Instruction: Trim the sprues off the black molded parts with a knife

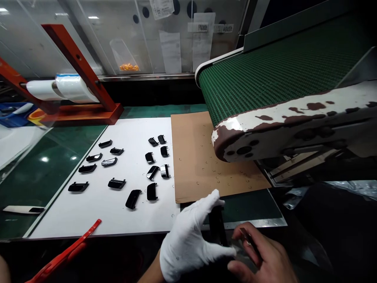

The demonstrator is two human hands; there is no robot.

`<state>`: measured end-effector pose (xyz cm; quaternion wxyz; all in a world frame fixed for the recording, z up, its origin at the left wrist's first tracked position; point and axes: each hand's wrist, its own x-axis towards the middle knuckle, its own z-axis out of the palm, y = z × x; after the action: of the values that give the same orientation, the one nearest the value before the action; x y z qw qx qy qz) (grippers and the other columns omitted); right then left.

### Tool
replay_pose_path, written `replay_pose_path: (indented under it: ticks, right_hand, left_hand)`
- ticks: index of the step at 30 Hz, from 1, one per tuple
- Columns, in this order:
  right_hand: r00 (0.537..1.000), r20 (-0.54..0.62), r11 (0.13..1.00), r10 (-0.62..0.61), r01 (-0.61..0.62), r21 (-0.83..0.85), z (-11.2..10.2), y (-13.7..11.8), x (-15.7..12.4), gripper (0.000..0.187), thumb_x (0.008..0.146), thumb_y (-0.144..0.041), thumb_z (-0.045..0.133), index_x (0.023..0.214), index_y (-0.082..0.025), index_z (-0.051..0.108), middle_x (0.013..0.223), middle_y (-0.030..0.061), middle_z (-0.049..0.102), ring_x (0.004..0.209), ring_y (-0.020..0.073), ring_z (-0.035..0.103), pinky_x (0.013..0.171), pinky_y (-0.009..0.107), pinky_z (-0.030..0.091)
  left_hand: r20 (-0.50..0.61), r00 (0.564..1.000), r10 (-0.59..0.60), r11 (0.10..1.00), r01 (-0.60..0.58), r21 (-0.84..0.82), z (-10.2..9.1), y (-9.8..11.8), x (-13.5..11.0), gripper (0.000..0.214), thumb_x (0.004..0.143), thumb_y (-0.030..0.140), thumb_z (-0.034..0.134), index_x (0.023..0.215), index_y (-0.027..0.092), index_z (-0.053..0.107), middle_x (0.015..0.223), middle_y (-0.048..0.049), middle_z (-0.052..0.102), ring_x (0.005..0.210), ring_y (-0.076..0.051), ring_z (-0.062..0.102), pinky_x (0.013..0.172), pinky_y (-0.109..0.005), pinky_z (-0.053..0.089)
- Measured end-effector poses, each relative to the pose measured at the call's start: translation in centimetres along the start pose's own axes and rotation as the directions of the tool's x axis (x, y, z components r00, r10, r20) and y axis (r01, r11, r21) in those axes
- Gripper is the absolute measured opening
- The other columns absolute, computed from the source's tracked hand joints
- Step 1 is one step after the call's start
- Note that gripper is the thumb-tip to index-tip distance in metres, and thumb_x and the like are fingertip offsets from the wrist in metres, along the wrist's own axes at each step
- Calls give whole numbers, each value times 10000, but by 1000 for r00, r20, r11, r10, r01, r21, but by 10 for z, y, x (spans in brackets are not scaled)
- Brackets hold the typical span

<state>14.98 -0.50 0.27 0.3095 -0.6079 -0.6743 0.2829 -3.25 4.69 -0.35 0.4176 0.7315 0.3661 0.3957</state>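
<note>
In the white-gloved fingers of my left hand (193, 237) is a black glossy plastic part (217, 226), gripped between thumb and fingertips near the table's front edge. Close to its right end, my bare right hand (265, 251) is curled round a thin dark tool (249, 240); its exact kind is hard to make out. Several similar small black parts (117, 183) lie spread on the white sheet (97, 214) to the left, and a second group (152, 192) sits near the cardboard.
A cardboard sheet (191, 157) lies under the end of a green conveyor belt (265, 74), right. An orange stand (85, 116) with clear film rolls (75, 88) stands back left. A red strip-like object (73, 249) projects at the front; a white-handled tool (22, 209) lies left.
</note>
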Motion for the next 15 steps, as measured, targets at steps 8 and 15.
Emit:
replay_pose_path:
  ticks: [8,15]
  right_hand:
    - [940,-13,888,-340,317,-333,-20,-19,21,669,773,-858,277,759,-220,479,485,-22,551,361,159,570,342,255,384]
    - [921,7,833,-389,355,-425,-22,-24,24,767,788,-852,140,765,-193,532,487,21,590,365,184,598,360,286,411]
  left_hand:
    - [-62,992,-113,942,87,-324,14,12,-5,1062,512,165,940,1407,408,423,1182,35,670,1037,-219,681,912,-287,566]
    - [-28,991,-132,918,112,-380,12,18,-4,1006,517,173,928,1400,339,476,1120,3,715,950,-229,710,890,-294,576]
